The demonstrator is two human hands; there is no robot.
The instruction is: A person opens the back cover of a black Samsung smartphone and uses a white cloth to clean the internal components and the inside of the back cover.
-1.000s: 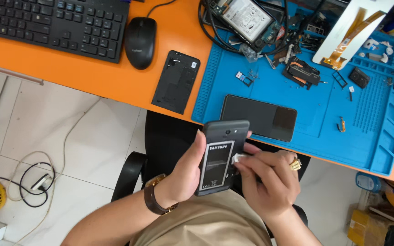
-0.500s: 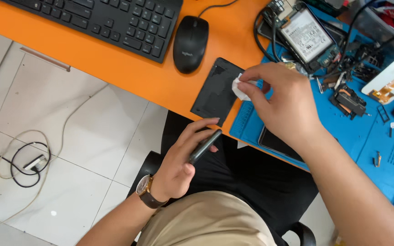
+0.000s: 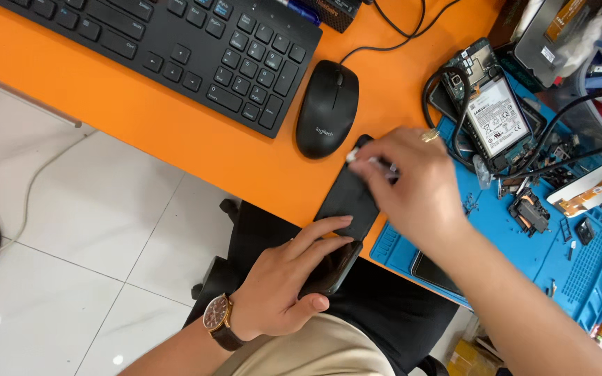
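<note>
My left hand [image 3: 290, 278], with a wristwatch on its wrist, grips a dark phone [image 3: 332, 268] just below the desk edge, screen side up. My right hand [image 3: 412, 188] is over the black back cover [image 3: 346, 198] lying on the orange desk [image 3: 175, 132]. It pinches a small white wad [image 3: 352, 157] against the cover's upper end. Most of the cover's right side is hidden by that hand.
A black mouse [image 3: 327, 108] and black keyboard [image 3: 168, 42] lie above the cover. The blue repair mat [image 3: 559, 257] to the right holds an opened phone with its battery [image 3: 496, 118], cables, small parts and another dark phone [image 3: 430, 271] at its lower edge.
My right hand has settled onto the back cover with the white wad. My left hand has carried the phone up to the desk edge and laid it flatter.
</note>
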